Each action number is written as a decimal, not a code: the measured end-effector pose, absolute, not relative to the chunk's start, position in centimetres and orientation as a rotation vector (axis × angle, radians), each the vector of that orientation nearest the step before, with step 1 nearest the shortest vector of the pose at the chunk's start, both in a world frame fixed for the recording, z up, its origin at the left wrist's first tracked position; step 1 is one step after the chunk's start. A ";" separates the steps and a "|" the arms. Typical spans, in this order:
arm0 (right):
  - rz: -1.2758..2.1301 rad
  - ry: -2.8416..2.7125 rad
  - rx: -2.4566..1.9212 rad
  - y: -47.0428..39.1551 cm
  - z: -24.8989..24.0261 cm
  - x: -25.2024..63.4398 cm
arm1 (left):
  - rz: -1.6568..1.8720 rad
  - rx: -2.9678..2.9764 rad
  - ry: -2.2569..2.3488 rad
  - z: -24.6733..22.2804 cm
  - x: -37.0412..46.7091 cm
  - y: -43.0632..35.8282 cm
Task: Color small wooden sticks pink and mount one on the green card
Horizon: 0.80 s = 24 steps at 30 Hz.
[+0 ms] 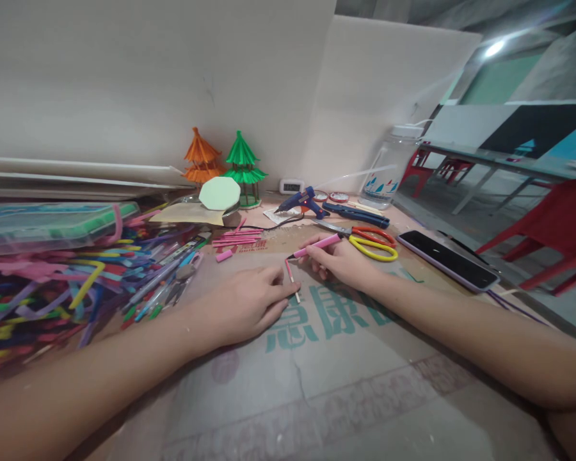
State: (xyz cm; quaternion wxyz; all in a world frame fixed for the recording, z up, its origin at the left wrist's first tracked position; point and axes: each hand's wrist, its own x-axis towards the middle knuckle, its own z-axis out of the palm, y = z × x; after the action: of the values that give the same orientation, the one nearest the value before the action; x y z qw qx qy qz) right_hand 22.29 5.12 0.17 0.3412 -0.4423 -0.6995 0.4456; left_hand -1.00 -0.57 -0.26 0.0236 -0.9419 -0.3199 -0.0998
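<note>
Work surface is covered w/ a creased, see-through sheet (249, 397), big green characters at center, faded band across the bottom. Pale panels (148, 77) stand behind. Upper right, room opens out: red chair (557, 221), long table (499, 163), bright light (494, 48).

Center of frame: L hand (249, 304) is loosely curled, fingertips holding pink-and-white stick (292, 279) against the sheet. R hand (333, 261) grasps pink marker (322, 244), tip at the stick's upper end.

Just beyond, L of center: pink cap (224, 256) + pink sticks (237, 239). Orange tower (201, 157) & green tower (241, 157) stand upper center-left; glue gun (298, 202), scissors (374, 257) R of them, then phone (448, 259) and clear bottle (388, 169).

Hard to make out: colored heap (43, 294) at L edge is blurred, pieces overlap; plastic case (52, 227) above it is cut off by frame. Pale green octagon (219, 194) hides part of both towers. R hand's lower fingers partly hidden; forearms run out of frame. Clock digits too small to read on white clock (291, 186).
</note>
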 end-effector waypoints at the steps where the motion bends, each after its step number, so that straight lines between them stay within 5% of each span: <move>1: 1.171 -1.808 -1.145 5.2 0.1 22.3 | -0.284 -2.911 -1.010 -0.2 -1.0 -0.6; 24: 1.207 -1.827 -1.111 4.9 0.6 22.2 | -0.335 -2.925 -0.996 -0.2 -1.3 -0.5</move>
State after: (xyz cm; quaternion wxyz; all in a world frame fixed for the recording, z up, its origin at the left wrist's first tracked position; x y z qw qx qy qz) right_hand 22.16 4.86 0.61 0.3366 -0.4261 -0.7006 0.4629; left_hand -1.27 -0.51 -0.25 0.0169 -0.9410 -0.3205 -0.1078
